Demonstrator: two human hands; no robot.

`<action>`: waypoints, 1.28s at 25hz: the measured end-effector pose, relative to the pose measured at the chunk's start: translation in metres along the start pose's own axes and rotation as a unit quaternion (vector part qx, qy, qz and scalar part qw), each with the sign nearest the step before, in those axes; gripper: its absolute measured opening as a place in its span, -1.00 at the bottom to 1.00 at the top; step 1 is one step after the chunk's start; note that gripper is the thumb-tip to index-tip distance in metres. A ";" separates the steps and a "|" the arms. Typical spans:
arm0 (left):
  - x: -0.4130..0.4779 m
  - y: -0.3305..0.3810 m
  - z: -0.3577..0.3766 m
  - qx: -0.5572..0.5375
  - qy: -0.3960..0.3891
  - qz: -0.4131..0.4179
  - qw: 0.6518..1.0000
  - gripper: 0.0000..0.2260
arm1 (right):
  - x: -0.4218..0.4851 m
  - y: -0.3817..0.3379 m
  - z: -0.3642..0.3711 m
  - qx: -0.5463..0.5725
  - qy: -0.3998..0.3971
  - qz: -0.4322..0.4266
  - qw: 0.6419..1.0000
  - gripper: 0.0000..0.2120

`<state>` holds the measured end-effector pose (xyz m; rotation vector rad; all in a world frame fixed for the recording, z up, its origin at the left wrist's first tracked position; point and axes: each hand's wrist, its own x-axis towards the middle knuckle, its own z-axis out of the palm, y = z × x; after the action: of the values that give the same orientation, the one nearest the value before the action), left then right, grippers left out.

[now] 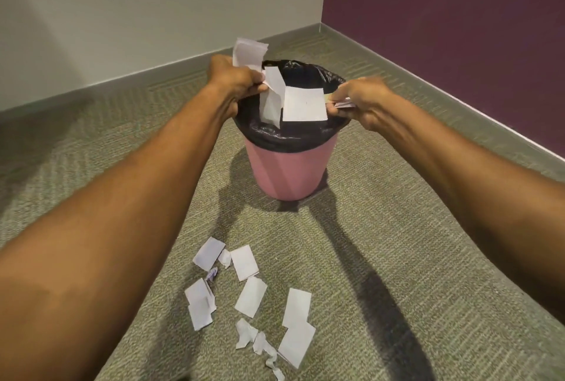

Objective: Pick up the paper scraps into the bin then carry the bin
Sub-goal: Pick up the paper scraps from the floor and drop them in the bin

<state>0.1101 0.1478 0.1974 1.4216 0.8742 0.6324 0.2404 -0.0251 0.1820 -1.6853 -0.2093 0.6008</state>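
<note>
1. While your arms reach forward over the carpet point(382, 258), your left hand point(234, 82) sits at the left rim of the bin point(290, 172), clenched on a bunch of white paper scraps point(249, 53); some stick up above the fist, others hang down over the bin's mouth.
2. Centre, the pink bin stands upright on the carpet near the corner of the room, with a black liner bag point(284, 136) folded over its rim.
3. Over the bin's mouth you hold a square white scrap point(304, 104), just right of the hanging ones.
4. At the right rim of the bin, your right hand point(363, 102) pinches that square scrap by its edge, with a few thinner pieces caught between the fingers.
5. Nearer to you than the bin, loose scraps point(250, 295) lie scattered on the carpet, well apart from it.
</note>
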 end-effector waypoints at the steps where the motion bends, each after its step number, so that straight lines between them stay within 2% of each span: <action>1: 0.002 -0.006 0.004 0.011 -0.007 -0.010 1.000 -0.67 | 0.005 0.001 0.001 -0.012 0.005 0.001 1.000 -0.88; 5: 0.004 -0.024 0.009 0.093 -0.071 -0.008 0.993 -0.70 | 0.020 0.005 0.003 -0.048 -0.025 0.013 0.998 -0.88; 8: -0.006 -0.026 0.009 0.163 -0.133 0.010 0.978 -0.53 | 0.029 0.007 0.005 -0.049 -0.044 0.024 0.998 -0.66; 10: -0.012 -0.025 0.008 0.205 -0.148 0.035 0.967 -0.45 | 0.024 0.007 0.009 -0.079 -0.051 0.001 0.996 -0.73; 11: -0.014 -0.024 0.006 0.212 -0.136 0.058 0.966 -0.47 | 0.019 0.006 0.012 -0.089 -0.045 -0.028 0.995 -0.85; 12: -0.015 -0.024 0.003 0.200 -0.112 0.087 0.969 -0.53 | 0.014 0.005 0.015 -0.100 -0.032 -0.065 0.992 -0.89; 14: -0.023 -0.028 -0.009 0.134 -0.040 0.151 0.979 -0.70 | -0.003 0.008 0.019 -0.124 -0.008 -0.161 0.979 -0.77; 15: -0.028 -0.035 -0.019 0.107 0.001 0.181 0.978 -0.75 | -0.018 0.014 0.020 -0.129 -0.018 -0.205 0.970 -0.78; 17: -0.045 -0.068 -0.040 0.115 0.086 0.204 0.968 -0.82 | -0.050 0.043 0.017 -0.156 -0.089 -0.274 0.945 -0.83; 18: -0.056 -0.094 -0.052 0.149 0.121 0.192 0.962 -0.84 | -0.067 0.067 0.013 -0.177 -0.139 -0.277 0.934 -0.85; 19: -0.067 -0.124 -0.063 0.201 0.133 0.169 0.956 -0.86 | -0.082 0.094 0.010 -0.208 -0.190 -0.254 0.925 -0.85; 20: -0.079 -0.157 -0.074 0.266 0.108 0.139 0.948 -0.87 | -0.096 0.125 0.008 -0.249 -0.242 -0.217 0.912 -0.85; 22: -0.105 -0.215 -0.092 0.420 -0.043 0.059 0.905 -0.73 | -0.116 0.188 0.009 -0.370 -0.336 -0.139 0.855 -0.93; 23: -0.115 -0.238 -0.099 0.487 -0.138 0.027 0.862 -0.57 | -0.123 0.214 0.012 -0.439 -0.370 -0.111 0.811 -0.85; 25: -0.130 -0.270 -0.104 0.581 -0.278 0.012 0.765 -0.25 | -0.130 0.255 0.015 -0.544 -0.428 -0.097 0.715 -0.47; 27: -0.143 -0.290 -0.099 0.641 -0.336 0.022 0.690 -0.06 | -0.134 0.281 0.016 -0.605 -0.455 -0.121 0.642 -0.21; 29: -0.154 -0.305 -0.091 0.677 -0.359 0.026 0.642 0.01 | -0.138 0.300 0.014 -0.638 -0.466 -0.161 0.592 -0.07; 30: -0.158 -0.310 -0.087 0.691 -0.361 0.031 0.626 0.01 | -0.141 0.307 0.014 -0.649 -0.462 -0.177 0.579 -0.03; 32: -0.158 -0.313 -0.080 0.707 -0.344 0.049 0.616 -0.03 | -0.147 0.319 0.013 -0.658 -0.434 -0.215 0.577 -0.02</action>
<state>-0.0835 0.0389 -0.0856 2.8332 0.5535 -0.8494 0.0481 -0.1490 -0.0853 -2.3591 -2.2010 0.9292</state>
